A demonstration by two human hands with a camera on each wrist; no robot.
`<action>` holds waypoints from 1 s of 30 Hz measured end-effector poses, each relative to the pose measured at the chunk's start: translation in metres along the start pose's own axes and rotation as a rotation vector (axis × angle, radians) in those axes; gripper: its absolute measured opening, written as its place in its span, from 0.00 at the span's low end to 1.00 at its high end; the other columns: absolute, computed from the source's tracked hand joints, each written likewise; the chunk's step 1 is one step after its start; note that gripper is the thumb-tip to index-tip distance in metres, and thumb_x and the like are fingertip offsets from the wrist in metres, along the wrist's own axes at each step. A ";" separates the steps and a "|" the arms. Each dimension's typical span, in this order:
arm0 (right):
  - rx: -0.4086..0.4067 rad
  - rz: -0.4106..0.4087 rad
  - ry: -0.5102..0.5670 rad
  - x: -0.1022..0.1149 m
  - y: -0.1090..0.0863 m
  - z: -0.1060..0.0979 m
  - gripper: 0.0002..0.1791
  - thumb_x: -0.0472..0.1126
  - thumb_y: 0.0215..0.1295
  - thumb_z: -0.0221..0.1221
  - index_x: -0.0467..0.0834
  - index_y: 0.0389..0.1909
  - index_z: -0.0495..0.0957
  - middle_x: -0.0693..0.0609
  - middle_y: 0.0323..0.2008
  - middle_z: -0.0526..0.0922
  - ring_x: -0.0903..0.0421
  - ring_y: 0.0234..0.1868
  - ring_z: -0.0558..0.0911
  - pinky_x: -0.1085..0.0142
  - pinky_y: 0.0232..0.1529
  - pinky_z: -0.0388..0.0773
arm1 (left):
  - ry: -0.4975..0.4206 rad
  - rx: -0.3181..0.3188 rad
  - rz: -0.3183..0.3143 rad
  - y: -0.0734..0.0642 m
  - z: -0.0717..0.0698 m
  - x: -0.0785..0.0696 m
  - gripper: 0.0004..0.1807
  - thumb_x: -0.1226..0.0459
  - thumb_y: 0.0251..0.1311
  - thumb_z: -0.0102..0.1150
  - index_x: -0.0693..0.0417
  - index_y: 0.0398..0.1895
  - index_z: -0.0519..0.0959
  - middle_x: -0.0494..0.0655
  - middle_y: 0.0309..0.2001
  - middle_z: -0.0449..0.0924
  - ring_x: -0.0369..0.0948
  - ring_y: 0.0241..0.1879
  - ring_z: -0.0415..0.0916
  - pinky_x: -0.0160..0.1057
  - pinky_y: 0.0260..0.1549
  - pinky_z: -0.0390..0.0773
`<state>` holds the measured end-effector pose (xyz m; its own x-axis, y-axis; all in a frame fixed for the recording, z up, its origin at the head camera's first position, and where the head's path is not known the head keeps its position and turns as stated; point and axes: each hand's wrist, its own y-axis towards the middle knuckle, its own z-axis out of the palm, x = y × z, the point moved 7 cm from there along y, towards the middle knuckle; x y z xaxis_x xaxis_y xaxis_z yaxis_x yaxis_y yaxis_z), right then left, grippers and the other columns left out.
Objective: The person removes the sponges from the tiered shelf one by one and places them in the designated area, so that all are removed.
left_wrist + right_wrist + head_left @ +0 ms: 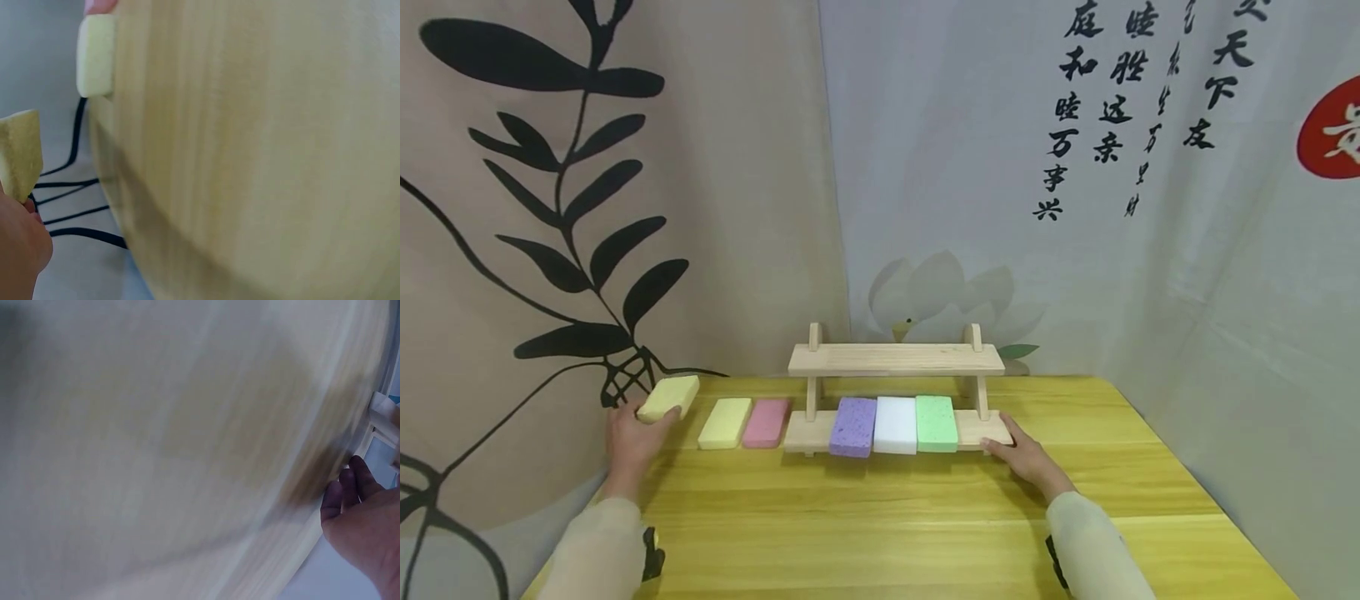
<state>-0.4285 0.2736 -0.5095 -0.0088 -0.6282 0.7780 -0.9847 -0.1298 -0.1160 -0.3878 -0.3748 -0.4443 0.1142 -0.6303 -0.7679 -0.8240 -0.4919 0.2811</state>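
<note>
My left hand (638, 437) holds a pale yellow sponge (668, 397) above the left edge of the table, pinching it from below between thumb and fingers. In the left wrist view, the held sponge (20, 150) stands tilted, with part of the hand (22, 244) under it. My right hand (1028, 457) grips the right end of the lower shelf of a small two-tier wooden rack (895, 358), thumb at its front edge. A purple sponge (853, 427), a white sponge (896, 425) and a green sponge (936, 423) sit side by side on that lower shelf.
Left of the rack, a second yellow sponge (725, 423) and a pink sponge (766, 422) lie on the wooden table (865, 533). The upper shelf stands above and behind the lower one. A printed curtain (752, 208) hangs close behind the table.
</note>
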 end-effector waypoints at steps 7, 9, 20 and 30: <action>0.000 0.002 -0.005 0.003 0.000 -0.002 0.50 0.64 0.70 0.54 0.46 0.80 0.39 0.32 0.76 0.44 0.30 0.74 0.46 0.34 0.69 0.47 | 0.021 0.046 -0.051 -0.006 0.007 0.018 0.43 0.50 0.63 0.62 0.79 0.66 0.61 0.77 0.59 0.58 0.68 0.59 0.57 0.63 0.60 0.59; -0.001 0.001 -0.005 0.004 0.000 -0.002 0.50 0.64 0.70 0.54 0.46 0.80 0.39 0.32 0.76 0.45 0.29 0.73 0.46 0.34 0.68 0.47 | 0.026 0.056 -0.051 -0.007 0.010 0.021 0.44 0.50 0.63 0.62 0.79 0.66 0.61 0.78 0.60 0.58 0.69 0.61 0.56 0.63 0.62 0.57; -0.011 0.019 0.008 -0.006 -0.003 -0.002 0.52 0.65 0.68 0.55 0.47 0.80 0.40 0.32 0.75 0.46 0.29 0.73 0.47 0.34 0.68 0.46 | 0.082 0.163 -0.073 -0.011 0.031 0.032 0.47 0.51 0.64 0.60 0.81 0.69 0.54 0.84 0.65 0.50 0.73 0.66 0.48 0.65 0.66 0.50; -0.013 0.004 0.009 -0.001 -0.004 -0.002 0.51 0.65 0.68 0.54 0.46 0.80 0.40 0.32 0.76 0.46 0.29 0.73 0.47 0.33 0.68 0.47 | 0.072 0.205 -0.077 -0.014 0.029 0.029 0.48 0.52 0.66 0.58 0.80 0.71 0.47 0.83 0.67 0.47 0.73 0.67 0.45 0.68 0.65 0.49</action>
<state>-0.4248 0.2766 -0.5086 -0.0144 -0.6217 0.7831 -0.9869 -0.1172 -0.1112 -0.3888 -0.3686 -0.4876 0.2140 -0.6407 -0.7374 -0.9062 -0.4120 0.0949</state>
